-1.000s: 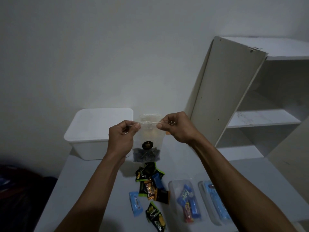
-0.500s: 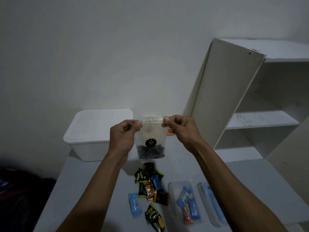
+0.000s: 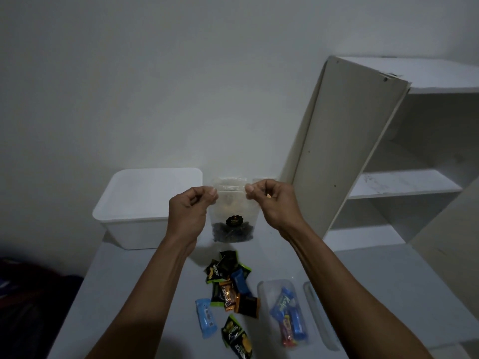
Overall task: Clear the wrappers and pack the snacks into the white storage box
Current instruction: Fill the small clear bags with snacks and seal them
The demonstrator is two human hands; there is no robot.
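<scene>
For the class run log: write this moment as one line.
left hand: pinches clear pouch top | right hand: pinches top too | pouch: above table | white storage box: lid on

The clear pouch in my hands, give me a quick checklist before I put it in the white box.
1. Left hand pinches the clear pouch top: ok.
2. Right hand pinches the other top corner: ok.
3. Pouch seal closed: cannot tell.
4. White box open to receive it: not ok, its lid is on.
5. Dark contents settled at the pouch bottom: ok.
6. Loose snacks on the table packed: not ok.
</scene>
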